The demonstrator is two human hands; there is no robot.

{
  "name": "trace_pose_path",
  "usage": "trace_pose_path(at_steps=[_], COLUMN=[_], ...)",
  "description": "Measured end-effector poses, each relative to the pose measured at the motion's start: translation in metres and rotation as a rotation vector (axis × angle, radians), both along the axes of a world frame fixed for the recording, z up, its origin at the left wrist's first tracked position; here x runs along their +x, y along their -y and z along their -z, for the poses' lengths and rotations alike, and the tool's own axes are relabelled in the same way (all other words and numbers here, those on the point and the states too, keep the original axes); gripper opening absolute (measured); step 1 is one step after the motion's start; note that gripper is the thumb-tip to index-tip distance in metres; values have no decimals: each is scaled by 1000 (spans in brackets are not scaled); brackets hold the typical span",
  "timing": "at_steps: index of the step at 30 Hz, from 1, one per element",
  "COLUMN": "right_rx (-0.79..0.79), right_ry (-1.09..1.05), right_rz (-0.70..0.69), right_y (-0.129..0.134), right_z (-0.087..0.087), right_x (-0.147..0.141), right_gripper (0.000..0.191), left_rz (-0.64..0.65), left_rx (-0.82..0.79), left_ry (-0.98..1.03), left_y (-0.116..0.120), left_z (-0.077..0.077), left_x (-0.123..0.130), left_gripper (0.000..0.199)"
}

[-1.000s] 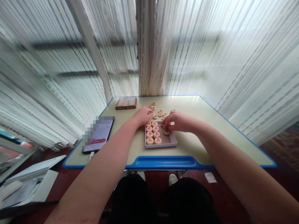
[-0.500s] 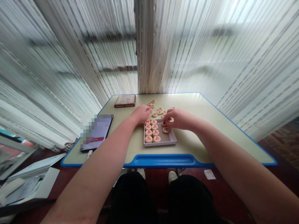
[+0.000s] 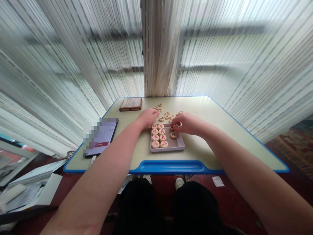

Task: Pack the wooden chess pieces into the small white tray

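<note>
A shallow pale box tray (image 3: 179, 143) holds round wooden Chinese chess pieces. Two columns of red-marked pieces (image 3: 162, 137) line its left side, and a dark-marked piece (image 3: 173, 135) lies on the right. My right hand (image 3: 186, 123) reaches over the tray's far right corner, its thumb and fingers closed on a chess piece (image 3: 171, 127) beyond the dark-marked one. Beyond the far left corner of the tray rests my left hand (image 3: 148, 117), fingers extended and slightly bent, fingertips close to loose chess pieces (image 3: 159, 110). Whether they touch is unclear. More loose pieces (image 3: 167, 116) lie between my hands.
A brown patterned box (image 3: 130, 104) sits at the table's back left. A tablet (image 3: 104, 137) lies at the left beside my forearm. The table (image 3: 212, 114) has a blue rim with a tray groove (image 3: 172, 166) at the front. Curtains (image 3: 156, 49) hang behind it.
The view has shifted slightly. My right hand stays at the same piece in the tray, and my left hand has hardly moved.
</note>
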State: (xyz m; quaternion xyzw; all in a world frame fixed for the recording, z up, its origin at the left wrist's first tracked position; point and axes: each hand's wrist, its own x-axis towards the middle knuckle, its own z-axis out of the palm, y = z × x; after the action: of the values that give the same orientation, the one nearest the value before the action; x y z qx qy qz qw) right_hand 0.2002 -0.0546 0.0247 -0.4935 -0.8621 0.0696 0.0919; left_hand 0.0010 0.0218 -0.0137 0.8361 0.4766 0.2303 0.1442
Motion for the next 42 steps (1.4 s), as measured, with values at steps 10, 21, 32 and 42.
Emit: trace_pose_path(at_steps=[10,21,32,42], right_rx=[19,-12,11,0], right_ry=[-16,4,-32,-6], right_rz=[48,37,44,36], right_y=[2,-2,1,-3], right_z=[-4,-1,-2,2], right_x=[0,3,1,3], right_gripper=[18,17,18,17], left_rz=[-30,-7,-23,-9], left_rx=[-58,-63,-134,-102], left_ry=[98,98,116,93], left_y=[0,-1,-1,1], left_z=[1,2,3,1], left_x=[-1,-2,-2,-2], left_gripper=[44,50,54,55])
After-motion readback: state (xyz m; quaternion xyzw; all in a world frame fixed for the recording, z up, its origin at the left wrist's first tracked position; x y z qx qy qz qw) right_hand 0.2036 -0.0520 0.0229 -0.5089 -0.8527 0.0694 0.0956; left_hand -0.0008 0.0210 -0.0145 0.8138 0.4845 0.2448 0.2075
